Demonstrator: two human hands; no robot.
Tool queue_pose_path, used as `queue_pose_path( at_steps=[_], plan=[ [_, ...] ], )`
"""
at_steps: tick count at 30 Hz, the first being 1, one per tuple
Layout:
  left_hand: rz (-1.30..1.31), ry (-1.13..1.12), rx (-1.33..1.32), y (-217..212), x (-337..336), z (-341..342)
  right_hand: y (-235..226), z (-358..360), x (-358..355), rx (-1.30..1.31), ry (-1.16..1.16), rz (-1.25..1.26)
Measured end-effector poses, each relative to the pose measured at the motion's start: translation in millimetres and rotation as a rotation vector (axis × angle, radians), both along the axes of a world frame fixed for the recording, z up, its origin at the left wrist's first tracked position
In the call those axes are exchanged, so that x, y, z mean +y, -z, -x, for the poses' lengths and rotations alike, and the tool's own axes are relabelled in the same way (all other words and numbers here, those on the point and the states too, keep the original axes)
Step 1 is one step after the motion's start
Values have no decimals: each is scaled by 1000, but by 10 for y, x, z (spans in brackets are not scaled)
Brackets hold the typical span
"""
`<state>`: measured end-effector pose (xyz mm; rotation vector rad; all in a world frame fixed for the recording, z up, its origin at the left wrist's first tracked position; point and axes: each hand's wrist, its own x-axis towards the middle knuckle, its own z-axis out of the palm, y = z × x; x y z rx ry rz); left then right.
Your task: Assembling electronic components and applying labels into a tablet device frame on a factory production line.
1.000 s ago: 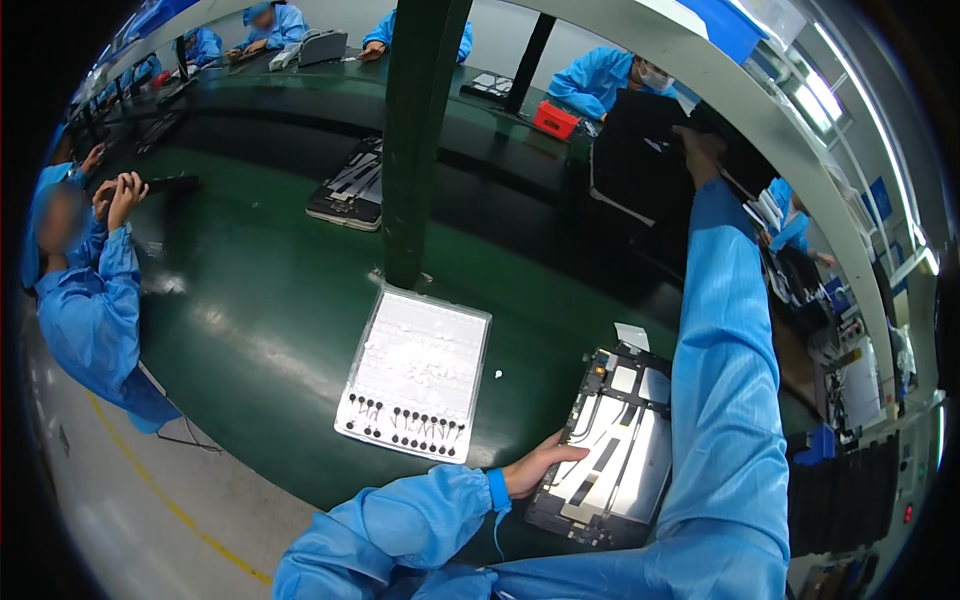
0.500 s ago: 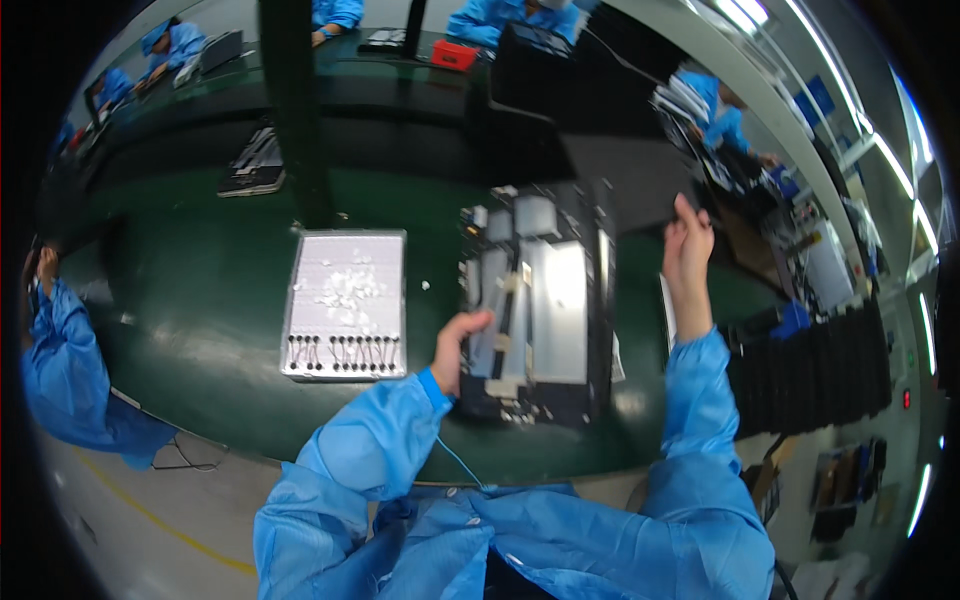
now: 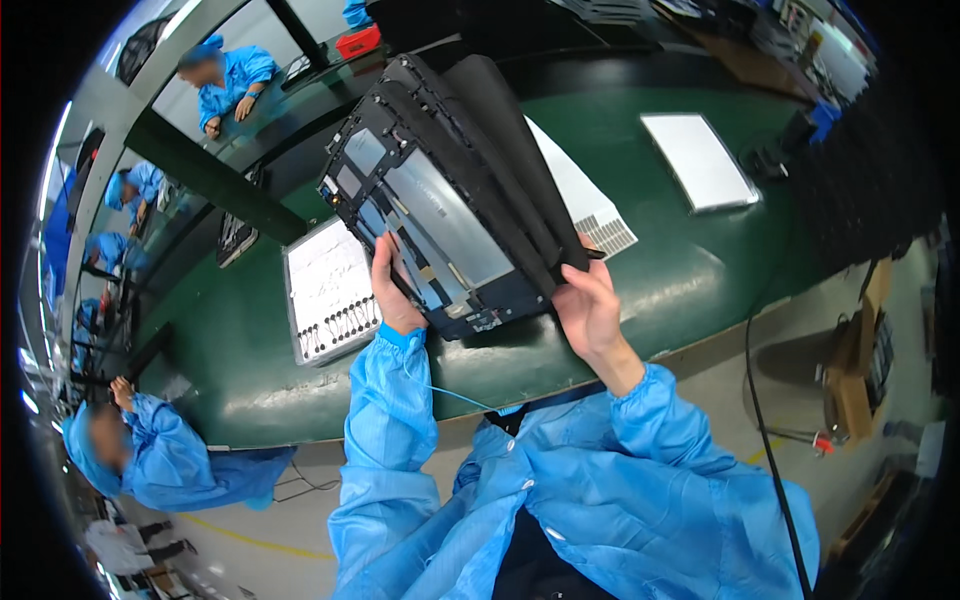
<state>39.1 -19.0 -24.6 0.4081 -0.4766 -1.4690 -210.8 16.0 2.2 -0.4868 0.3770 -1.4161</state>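
Right now the panel [image 3: 440,195], a flat dark assembly with a grey metal back, cables and a small circuit strip, is lifted off the green table [image 3: 690,270] and tilted steeply, its near edge low toward the person. The left hand [image 3: 392,292] is closed on the lower left edge, thumb over the face near the cable run; the right hand [image 3: 590,308] pinches the lower right corner, where a loose black sheet [image 3: 515,130] lies against the panel's far side. Both grips sit at the bottom edge only, so the upper bulk hangs unsupported; I judge it could tip away or twist if either hand slackens. The sheet looks held by the right fingers alone and might slide free. The left thumb presses close to thin cables, which could snag or bend. Below, a white tray [image 3: 330,290] with rows of small parts lies just beside the left wrist; a dropped corner could strike it. Another white slab [image 3: 698,160] lies well apart.
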Motion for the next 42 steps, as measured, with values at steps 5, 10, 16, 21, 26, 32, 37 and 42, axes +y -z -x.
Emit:
queue_pose_path(
  at_steps=[5,10,16,21,26,32,37,42],
  plan=[
    [174,29,-104,-140,117,74,-154,284,-130,89,-25,240],
    [-10,-82,-157,-90,132,4,-417,138,-245,592,125,545],
    [-135,-57,-361,-237,281,9,-118,117,-288,971,98,587],
    [-348,-217,-507,-366,474,173,-215,890,-905,1138,354,732],
    [-450,-177,-675,-555,460,181,111,1238,-1530,1227,191,891],
    [-385,-224,-913,-529,492,318,167,1309,-1585,1185,152,692],
    [-474,-268,-940,-520,426,292,221,1322,-1677,1093,135,661],
    [-87,-332,-1441,-724,260,370,199,1468,-1729,926,-133,487]
  ],
)
